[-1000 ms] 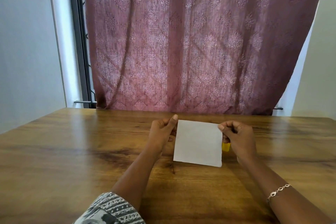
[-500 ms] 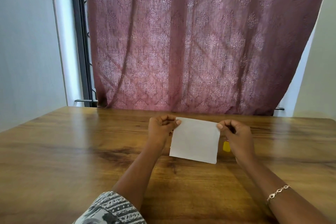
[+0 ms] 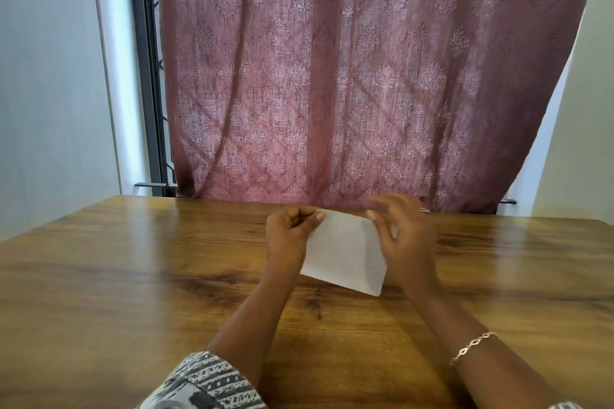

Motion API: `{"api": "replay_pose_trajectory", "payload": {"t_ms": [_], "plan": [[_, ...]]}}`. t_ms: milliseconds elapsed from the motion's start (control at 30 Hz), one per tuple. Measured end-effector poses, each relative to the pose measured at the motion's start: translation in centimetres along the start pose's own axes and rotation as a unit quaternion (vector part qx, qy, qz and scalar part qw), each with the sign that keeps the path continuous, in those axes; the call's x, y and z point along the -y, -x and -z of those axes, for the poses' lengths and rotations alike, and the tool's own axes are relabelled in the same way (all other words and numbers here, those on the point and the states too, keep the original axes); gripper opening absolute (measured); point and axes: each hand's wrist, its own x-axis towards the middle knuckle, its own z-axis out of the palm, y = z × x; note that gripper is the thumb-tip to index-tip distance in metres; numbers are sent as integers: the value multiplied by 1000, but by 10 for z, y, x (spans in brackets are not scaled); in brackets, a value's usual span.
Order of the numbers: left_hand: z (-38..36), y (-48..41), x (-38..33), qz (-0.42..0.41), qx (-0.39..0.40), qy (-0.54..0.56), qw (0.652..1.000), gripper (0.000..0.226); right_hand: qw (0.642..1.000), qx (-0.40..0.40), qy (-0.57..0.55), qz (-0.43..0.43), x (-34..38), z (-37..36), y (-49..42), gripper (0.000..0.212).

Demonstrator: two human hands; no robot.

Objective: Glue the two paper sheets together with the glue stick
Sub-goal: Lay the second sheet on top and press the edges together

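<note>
A white paper sheet (image 3: 342,252) is held tilted just above the wooden table (image 3: 133,276); I cannot tell whether it is one sheet or two stacked. My left hand (image 3: 289,232) pinches its top left corner between thumb and curled fingers. My right hand (image 3: 408,242) is blurred at the sheet's right edge, with the fingers spread and raised and the thumb near the top right corner. A sliver of paper shows through the gap in that hand. No glue stick is visible; my right hand covers the spot just right of the paper.
A patterned maroon curtain (image 3: 365,76) hangs directly behind the table's far edge. A dark window frame (image 3: 149,76) and pale walls flank it. Bare wood surrounds the paper on all sides.
The paper has shifted left and tipped lower. My right hand has loosened from its pinch and its fingers have spread upward. The yellow glue stick seen beside that hand earlier is now hidden.
</note>
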Motion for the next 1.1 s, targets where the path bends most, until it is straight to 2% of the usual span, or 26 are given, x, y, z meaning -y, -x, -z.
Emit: {"api": "replay_pose_trajectory", "payload": {"t_ms": [100,167,267,367,567,800,967,1100], "plan": [[0,2,-1,-16,6,-11,1000,20,996,72,24,56,13,-19,0,27],[0,3,-2,-29,11,-20,999,18,993,90,27,69,16,-26,-2,32],[-1,4,-2,-47,15,-36,998,19,995,89,13,51,17,-29,-7,30],[-2,5,-3,-49,8,-35,998,24,995,94,8,38,17,-32,-13,20],[0,4,-3,-64,-15,-9,998,13,989,142,-2,37,18,-39,-23,14],[-2,1,2,-62,24,3,998,1,990,140,-3,25,17,-37,-17,15],[-1,1,1,-77,23,0,997,2,988,151,8,32,19,-37,-17,16],[-2,1,1,-77,19,-2,997,13,988,152,7,37,20,-35,-19,19]]}}
